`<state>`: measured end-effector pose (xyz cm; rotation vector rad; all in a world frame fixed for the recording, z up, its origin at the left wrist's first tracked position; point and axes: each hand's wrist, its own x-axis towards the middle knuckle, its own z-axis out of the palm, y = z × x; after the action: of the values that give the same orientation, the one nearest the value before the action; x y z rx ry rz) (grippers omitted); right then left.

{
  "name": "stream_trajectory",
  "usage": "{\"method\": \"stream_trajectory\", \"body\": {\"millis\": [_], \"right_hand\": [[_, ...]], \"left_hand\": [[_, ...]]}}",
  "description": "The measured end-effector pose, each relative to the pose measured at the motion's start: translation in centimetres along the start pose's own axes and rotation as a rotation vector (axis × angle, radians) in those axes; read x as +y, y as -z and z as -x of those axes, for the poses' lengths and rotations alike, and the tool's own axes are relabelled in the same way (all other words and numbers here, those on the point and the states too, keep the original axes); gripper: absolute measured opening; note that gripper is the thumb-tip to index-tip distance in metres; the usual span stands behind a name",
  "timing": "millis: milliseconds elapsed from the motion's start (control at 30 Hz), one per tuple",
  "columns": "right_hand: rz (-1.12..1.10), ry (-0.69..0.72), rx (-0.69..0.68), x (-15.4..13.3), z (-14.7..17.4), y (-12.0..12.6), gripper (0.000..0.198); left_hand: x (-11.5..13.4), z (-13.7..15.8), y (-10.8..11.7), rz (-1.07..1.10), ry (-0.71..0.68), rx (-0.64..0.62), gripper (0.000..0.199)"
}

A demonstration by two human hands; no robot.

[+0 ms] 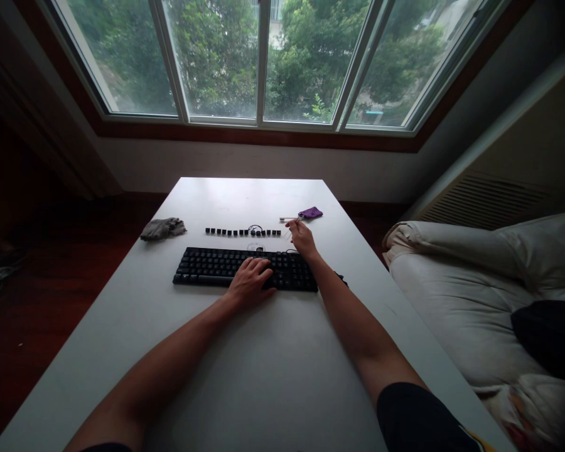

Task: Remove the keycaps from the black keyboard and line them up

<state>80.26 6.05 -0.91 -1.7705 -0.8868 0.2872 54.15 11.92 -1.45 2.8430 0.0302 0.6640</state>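
A black keyboard lies across the white table. My left hand rests on its middle-right part, fingers stretched out over the keys, gripping nothing. My right hand is raised just beyond the keyboard's right part, its fingers pinched together. From them hangs a thin wire tool that looks like a keycap puller. Behind the keyboard, black keycaps stand in a neat row. A dark cable loop lies by that row, and a small clear round item sits at the keyboard's back edge.
A crumpled grey cloth lies at the table's left edge. Beyond my right hand are a purple pouch and a slim white stick-like item. A pale sofa stands to the right, and windows are ahead.
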Motion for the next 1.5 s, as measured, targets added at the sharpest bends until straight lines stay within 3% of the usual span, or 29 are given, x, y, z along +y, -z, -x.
{"method": "stream_trajectory", "body": {"millis": [267,400,633,1133,1300,1500], "right_hand": [[-0.255,0.069,-0.072,0.2,0.1,0.6,0.041],[-0.282,0.099,-0.105,0.1,-0.1,0.9,0.037],[-0.367,0.037,-0.193,-0.6,0.5,0.7,0.042],[-0.064,0.031,-0.317,1.7,0.3,-1.4,0.029],[-0.097,0.074,-0.24,1.8,0.2,-1.8,0.032],[-0.141,0.048,-0.338,1.5,0.5,-1.7,0.037]], "left_hand": [[-0.5,0.1,0.2,-0.022,0.04,-0.031,0.055],[-0.5,0.3,0.1,-0.047,0.079,-0.064,0.064],[-0.5,0.6,-0.3,-0.117,0.168,-0.064,0.085],[-0.8,0.4,-0.1,-0.14,0.123,-0.062,0.085],[-0.9,0.4,-0.1,-0.135,0.126,-0.06,0.085],[-0.7,0.5,-0.3,-0.122,0.132,-0.056,0.084]]}}
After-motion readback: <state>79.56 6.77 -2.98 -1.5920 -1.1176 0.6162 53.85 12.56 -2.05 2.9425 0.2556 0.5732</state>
